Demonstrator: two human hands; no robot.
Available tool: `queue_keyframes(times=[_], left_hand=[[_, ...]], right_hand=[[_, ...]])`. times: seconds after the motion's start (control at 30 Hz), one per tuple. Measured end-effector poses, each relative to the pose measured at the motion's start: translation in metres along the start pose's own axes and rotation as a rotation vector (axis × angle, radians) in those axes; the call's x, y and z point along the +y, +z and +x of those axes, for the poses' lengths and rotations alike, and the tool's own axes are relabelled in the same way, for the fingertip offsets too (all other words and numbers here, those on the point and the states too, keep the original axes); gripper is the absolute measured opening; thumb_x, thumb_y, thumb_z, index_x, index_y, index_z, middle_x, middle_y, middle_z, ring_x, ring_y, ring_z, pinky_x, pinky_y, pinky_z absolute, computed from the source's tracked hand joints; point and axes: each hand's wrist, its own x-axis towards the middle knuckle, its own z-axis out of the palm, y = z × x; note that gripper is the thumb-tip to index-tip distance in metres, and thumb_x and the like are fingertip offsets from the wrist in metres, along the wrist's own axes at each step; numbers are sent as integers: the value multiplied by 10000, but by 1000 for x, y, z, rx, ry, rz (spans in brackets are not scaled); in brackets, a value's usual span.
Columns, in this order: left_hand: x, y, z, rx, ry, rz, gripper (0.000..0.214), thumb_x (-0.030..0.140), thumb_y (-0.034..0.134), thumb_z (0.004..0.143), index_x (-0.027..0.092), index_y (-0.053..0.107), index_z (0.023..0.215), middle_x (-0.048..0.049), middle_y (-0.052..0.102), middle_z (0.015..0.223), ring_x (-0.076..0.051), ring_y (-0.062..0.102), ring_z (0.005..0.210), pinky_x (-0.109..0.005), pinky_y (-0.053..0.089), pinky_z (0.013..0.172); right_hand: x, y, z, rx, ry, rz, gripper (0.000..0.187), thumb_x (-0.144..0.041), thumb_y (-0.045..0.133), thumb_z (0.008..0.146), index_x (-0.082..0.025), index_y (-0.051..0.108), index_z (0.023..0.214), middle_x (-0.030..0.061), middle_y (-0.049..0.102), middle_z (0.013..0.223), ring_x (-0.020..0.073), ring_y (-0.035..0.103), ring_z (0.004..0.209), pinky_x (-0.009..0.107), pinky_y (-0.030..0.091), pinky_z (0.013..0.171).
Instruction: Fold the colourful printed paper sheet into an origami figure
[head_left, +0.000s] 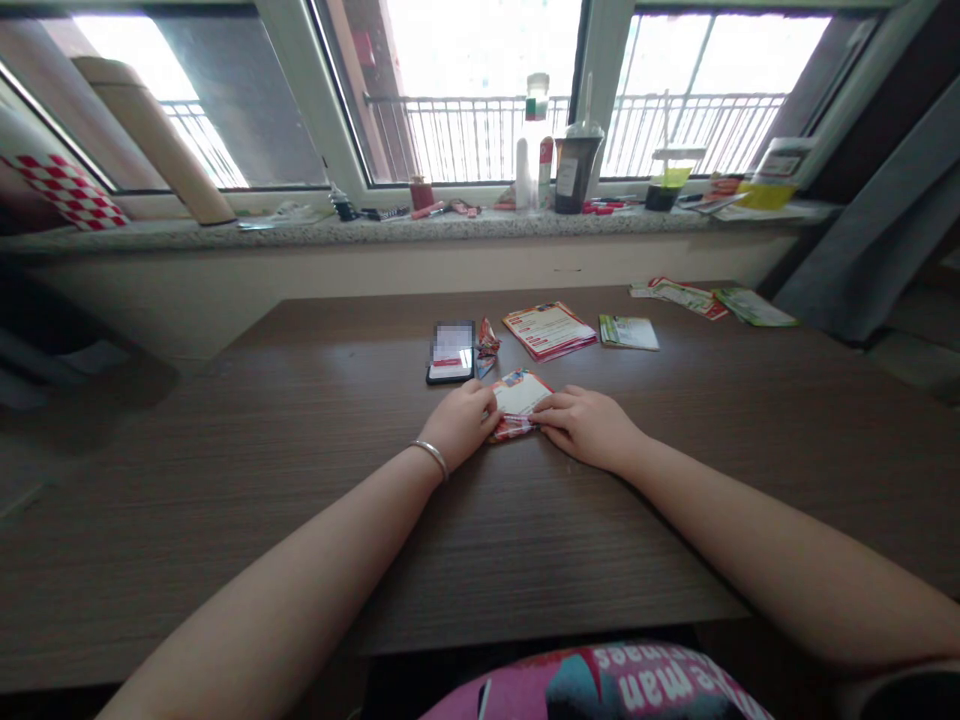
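A small printed sheet of paper (519,394) lies on the brown table between my hands, its near edge folded over into a red, patterned strip. My left hand (459,418), with a silver bangle at the wrist, grips the sheet's left side with curled fingers. On the right side, my right hand (583,424) pinches the folded strip; its thumb is partly hidden. Just beyond the sheet are a crumpled red and blue paper piece (487,345) and a phone (451,352) with a lit, blurred screen.
Behind the sheet sits a stack of red-edged printed papers (549,330), with a smaller green and white stack (628,332) beside it. More leaflets (754,307) lie at the far right. Bottles, a dark drink cup (576,170) and other items line the stone windowsill (300,236).
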Motion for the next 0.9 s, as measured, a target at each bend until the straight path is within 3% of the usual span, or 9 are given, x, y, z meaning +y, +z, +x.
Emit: queue_keyframes(times=[0.27, 0.43, 0.57, 0.7, 0.9], left_hand=[[-4, 3, -2, 54, -10, -126, 112, 240, 533, 842, 162, 600, 886, -54, 566, 947, -183, 572, 866, -317, 482, 828], [-7, 2, -4, 62, 114, -189, 132, 189, 513, 848, 160, 641, 865, -70, 562, 970, -172, 563, 892, -310, 479, 867], [-3, -1, -8, 87, 224, -134, 187, 220, 491, 879, 164, 669, 896, -83, 577, 1004, -183, 558, 950, -329, 465, 904], [5, -5, -14, 23, 291, -22, 259, 296, 533, 869, 206, 630, 1092, -83, 576, 1126, -218, 540, 1034, -369, 460, 925], [13, -6, -19, -42, 236, 88, 280, 310, 512, 885, 186, 626, 1108, -93, 593, 1123, -236, 516, 1117, -380, 426, 996]], right_hand=[[-1, -2, 0, -21, 11, -12, 311, -304, 437, 928, -248, 684, 1109, 58, 668, 1109, 200, 563, 974, 317, 427, 832], [2, -1, 0, -25, 33, -31, 322, -314, 417, 937, -258, 683, 1111, 48, 668, 1105, 204, 554, 959, 323, 423, 829], [4, 1, 1, -16, 78, -43, 325, -304, 416, 935, -264, 675, 1127, 40, 664, 1109, 212, 545, 961, 326, 423, 831], [5, 1, 2, -17, 109, -42, 327, -307, 413, 935, -272, 669, 1135, 46, 656, 1089, 211, 542, 971, 320, 424, 831], [2, -1, 3, -34, 138, -34, 323, -316, 417, 936, -301, 663, 1144, 49, 646, 1070, 210, 542, 987, 315, 417, 838]])
